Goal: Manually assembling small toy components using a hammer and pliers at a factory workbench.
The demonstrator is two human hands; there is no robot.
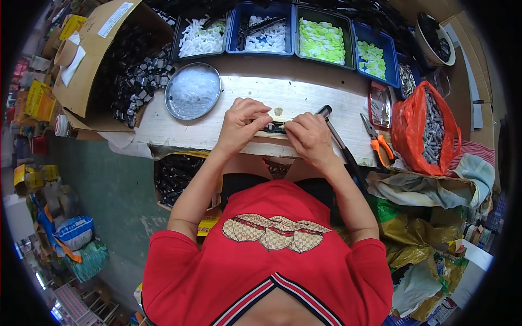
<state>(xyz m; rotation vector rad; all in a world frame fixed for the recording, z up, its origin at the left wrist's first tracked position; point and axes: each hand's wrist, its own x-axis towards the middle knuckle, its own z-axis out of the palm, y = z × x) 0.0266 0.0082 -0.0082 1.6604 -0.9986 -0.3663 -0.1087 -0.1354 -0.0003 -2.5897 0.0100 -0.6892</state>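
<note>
Small black part [276, 127] sits between your two hands, right of the round tray and nearer to you.

Your right hand [310, 136] is closed on the part's right end; your left hand [246, 120] curls its thumb and fingers in at the left end, though you cannot tell whether they pinch it. On the worktop [250, 89], the round tray [190, 112] holds clear plastic pieces. Left of the tray, a cardboard box [87, 70] lies with dark pieces [138, 81] spilling from it. Beyond the tray and to its right are a blue bin [261, 52] and a dark bin [326, 62]. Well to the tray's right you have a long rod-shaped tool [338, 135], then orange-handled pliers [380, 144], then a red bag [405, 125] of grey pieces [433, 130].
</note>
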